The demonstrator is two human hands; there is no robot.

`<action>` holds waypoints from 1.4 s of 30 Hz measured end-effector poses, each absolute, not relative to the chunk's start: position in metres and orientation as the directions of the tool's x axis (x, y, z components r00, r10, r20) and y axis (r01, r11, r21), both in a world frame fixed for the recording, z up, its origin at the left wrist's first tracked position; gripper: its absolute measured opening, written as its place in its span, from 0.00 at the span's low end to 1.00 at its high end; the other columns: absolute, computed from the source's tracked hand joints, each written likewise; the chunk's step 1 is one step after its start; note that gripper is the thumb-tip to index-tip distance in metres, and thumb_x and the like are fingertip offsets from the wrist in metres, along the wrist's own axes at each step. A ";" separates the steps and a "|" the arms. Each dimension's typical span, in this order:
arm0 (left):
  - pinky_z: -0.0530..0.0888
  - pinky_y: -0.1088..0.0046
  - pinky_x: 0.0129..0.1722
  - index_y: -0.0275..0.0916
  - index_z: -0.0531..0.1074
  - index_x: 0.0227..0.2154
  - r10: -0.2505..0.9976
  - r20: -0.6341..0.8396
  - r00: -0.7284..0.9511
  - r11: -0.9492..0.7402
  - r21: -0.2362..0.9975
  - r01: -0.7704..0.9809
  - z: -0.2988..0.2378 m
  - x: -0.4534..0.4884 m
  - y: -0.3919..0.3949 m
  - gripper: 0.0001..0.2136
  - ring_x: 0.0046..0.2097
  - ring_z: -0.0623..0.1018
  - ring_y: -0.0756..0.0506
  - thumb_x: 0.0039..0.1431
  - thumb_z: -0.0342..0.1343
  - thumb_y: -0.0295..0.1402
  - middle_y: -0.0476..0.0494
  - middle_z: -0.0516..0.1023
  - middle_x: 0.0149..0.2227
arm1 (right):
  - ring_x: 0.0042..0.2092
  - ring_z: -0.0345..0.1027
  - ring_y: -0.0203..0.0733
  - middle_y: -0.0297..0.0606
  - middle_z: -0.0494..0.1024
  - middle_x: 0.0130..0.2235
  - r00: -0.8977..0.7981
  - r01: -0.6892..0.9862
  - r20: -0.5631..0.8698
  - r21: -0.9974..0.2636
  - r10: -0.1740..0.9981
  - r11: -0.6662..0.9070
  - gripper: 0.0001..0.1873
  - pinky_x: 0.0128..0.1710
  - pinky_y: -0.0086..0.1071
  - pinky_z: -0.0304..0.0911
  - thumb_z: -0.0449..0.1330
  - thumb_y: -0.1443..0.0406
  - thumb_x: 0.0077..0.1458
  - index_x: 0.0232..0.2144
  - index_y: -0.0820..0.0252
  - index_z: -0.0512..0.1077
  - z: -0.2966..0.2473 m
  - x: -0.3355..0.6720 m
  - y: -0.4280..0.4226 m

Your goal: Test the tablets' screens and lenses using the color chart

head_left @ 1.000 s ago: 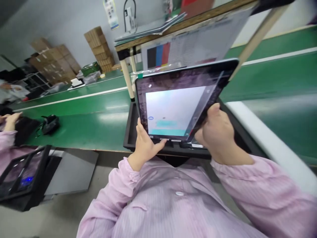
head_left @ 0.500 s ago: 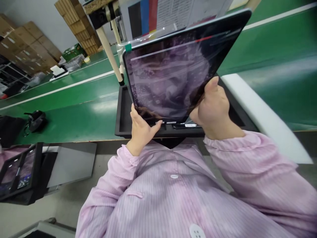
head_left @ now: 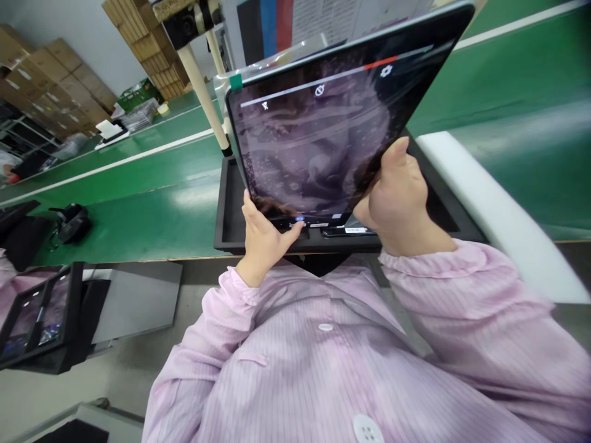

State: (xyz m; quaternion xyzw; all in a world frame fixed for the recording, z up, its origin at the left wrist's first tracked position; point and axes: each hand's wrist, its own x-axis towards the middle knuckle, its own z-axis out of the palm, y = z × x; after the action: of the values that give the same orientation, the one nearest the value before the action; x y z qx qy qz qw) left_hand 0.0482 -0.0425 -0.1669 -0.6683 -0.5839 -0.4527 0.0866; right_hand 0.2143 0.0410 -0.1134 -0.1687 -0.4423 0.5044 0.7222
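Head view: a tablet (head_left: 332, 129) is held tilted between both hands, above a black tray (head_left: 226, 227) on the green table (head_left: 138, 209). Left hand (head_left: 263, 237) fingers are clamped on its lower left corner, the thumb at the bottom edge; right hand (head_left: 399, 200) fingers are clamped on its lower right edge

1 tablet (head_left: 332, 129), 2 hands, 1 black tray (head_left: 228, 215), 1 scanner (head_left: 71, 223).

Bright even overhead light; glare on tablet screen (head_left: 323, 135); edges warped, slightly blurred.
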 end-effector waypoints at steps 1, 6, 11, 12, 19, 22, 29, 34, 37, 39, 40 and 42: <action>0.55 0.41 0.69 0.34 0.25 0.70 0.701 0.708 -0.090 -0.306 0.412 0.858 -0.167 0.048 -0.042 0.56 0.74 0.47 0.26 0.57 0.65 0.46 0.15 0.43 0.69 | 0.70 0.48 0.52 0.41 0.73 0.55 0.093 -0.578 0.475 -0.690 0.875 0.436 0.29 0.74 0.48 0.42 0.66 0.41 0.55 0.40 0.63 0.78 -0.113 0.214 0.041; 0.54 0.40 0.69 0.36 0.24 0.69 0.713 0.695 -0.090 -0.310 0.428 0.849 -0.168 0.048 -0.042 0.57 0.74 0.46 0.26 0.57 0.66 0.46 0.16 0.41 0.70 | 0.71 0.45 0.52 0.41 0.73 0.56 0.082 -0.548 0.506 -0.697 0.859 0.463 0.28 0.74 0.50 0.41 0.63 0.42 0.59 0.42 0.62 0.79 -0.114 0.215 0.040; 0.54 0.40 0.69 0.35 0.24 0.69 0.711 0.697 -0.095 -0.311 0.432 0.846 -0.168 0.048 -0.042 0.57 0.74 0.46 0.26 0.57 0.66 0.47 0.16 0.40 0.70 | 0.72 0.43 0.53 0.42 0.72 0.57 0.093 -0.497 0.495 -0.729 0.864 0.471 0.31 0.72 0.54 0.46 0.62 0.40 0.58 0.44 0.63 0.77 -0.115 0.215 0.040; 0.54 0.40 0.69 0.35 0.24 0.69 0.714 0.694 -0.096 -0.309 0.436 0.845 -0.168 0.048 -0.042 0.57 0.74 0.47 0.26 0.56 0.66 0.47 0.16 0.40 0.70 | 0.72 0.43 0.53 0.43 0.71 0.57 0.093 -0.476 0.492 -0.742 0.866 0.472 0.32 0.71 0.54 0.48 0.62 0.39 0.57 0.44 0.63 0.76 -0.115 0.216 0.041; 0.53 0.42 0.70 0.34 0.25 0.70 0.722 0.683 -0.113 -0.307 0.462 0.832 -0.168 0.049 -0.043 0.57 0.74 0.47 0.27 0.56 0.66 0.47 0.16 0.41 0.71 | 0.73 0.38 0.55 0.43 0.70 0.59 0.094 -0.429 0.476 -0.773 0.874 0.467 0.35 0.71 0.56 0.49 0.61 0.37 0.56 0.42 0.63 0.74 -0.114 0.216 0.040; 0.53 0.43 0.70 0.35 0.25 0.70 0.712 0.694 -0.105 -0.311 0.446 0.839 -0.168 0.049 -0.043 0.57 0.74 0.47 0.28 0.56 0.66 0.46 0.17 0.42 0.71 | 0.73 0.37 0.53 0.43 0.70 0.58 0.103 -0.463 0.466 -0.760 0.879 0.457 0.34 0.72 0.56 0.47 0.62 0.38 0.56 0.43 0.63 0.75 -0.115 0.216 0.040; 0.54 0.42 0.70 0.34 0.25 0.69 0.725 0.676 -0.131 -0.281 0.464 0.840 -0.169 0.050 -0.043 0.58 0.74 0.46 0.25 0.55 0.67 0.47 0.14 0.40 0.70 | 0.73 0.38 0.51 0.40 0.72 0.57 0.111 -0.494 0.460 -0.744 0.881 0.450 0.32 0.73 0.54 0.45 0.64 0.40 0.56 0.45 0.61 0.75 -0.117 0.215 0.041; 0.54 0.42 0.70 0.34 0.25 0.69 0.728 0.673 -0.131 -0.275 0.462 0.843 -0.169 0.050 -0.043 0.58 0.74 0.46 0.26 0.55 0.66 0.47 0.14 0.40 0.70 | 0.73 0.36 0.52 0.40 0.71 0.58 0.058 -0.489 0.461 -0.760 0.885 0.428 0.32 0.73 0.52 0.43 0.63 0.38 0.56 0.43 0.61 0.77 -0.114 0.216 0.038; 0.54 0.42 0.70 0.34 0.25 0.69 0.740 0.659 -0.139 -0.269 0.479 0.836 -0.169 0.051 -0.043 0.58 0.74 0.45 0.26 0.54 0.67 0.46 0.14 0.39 0.71 | 0.73 0.38 0.51 0.39 0.71 0.58 0.042 -0.490 0.459 -0.765 0.888 0.418 0.32 0.73 0.51 0.44 0.62 0.38 0.56 0.43 0.60 0.77 -0.112 0.217 0.038; 0.54 0.42 0.70 0.34 0.25 0.69 0.751 0.643 -0.150 -0.261 0.498 0.827 -0.168 0.051 -0.043 0.59 0.74 0.45 0.26 0.54 0.67 0.46 0.14 0.38 0.71 | 0.72 0.39 0.50 0.39 0.71 0.58 0.037 -0.492 0.459 -0.764 0.888 0.416 0.32 0.73 0.50 0.45 0.62 0.38 0.56 0.42 0.60 0.77 -0.112 0.217 0.039; 0.54 0.43 0.70 0.34 0.25 0.69 0.754 0.638 -0.155 -0.259 0.506 0.823 -0.168 0.051 -0.043 0.59 0.74 0.44 0.26 0.54 0.67 0.46 0.15 0.38 0.71 | 0.72 0.40 0.51 0.40 0.71 0.58 0.040 -0.491 0.456 -0.766 0.889 0.415 0.32 0.73 0.50 0.46 0.63 0.37 0.55 0.42 0.60 0.76 -0.112 0.217 0.039; 0.55 0.43 0.70 0.34 0.26 0.69 0.747 0.644 -0.163 -0.264 0.513 0.817 -0.169 0.052 -0.043 0.57 0.74 0.45 0.26 0.55 0.67 0.46 0.15 0.38 0.71 | 0.72 0.40 0.51 0.40 0.71 0.57 0.053 -0.479 0.450 -0.772 0.892 0.417 0.33 0.72 0.50 0.47 0.63 0.37 0.54 0.41 0.60 0.76 -0.112 0.217 0.040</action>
State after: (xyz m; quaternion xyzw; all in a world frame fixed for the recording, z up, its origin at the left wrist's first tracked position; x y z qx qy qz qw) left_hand 0.0517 -0.0428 -0.1685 -0.6458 -0.6053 -0.4638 0.0374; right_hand 0.2169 0.0396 -0.1118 -0.2155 -0.4784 0.4948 0.6927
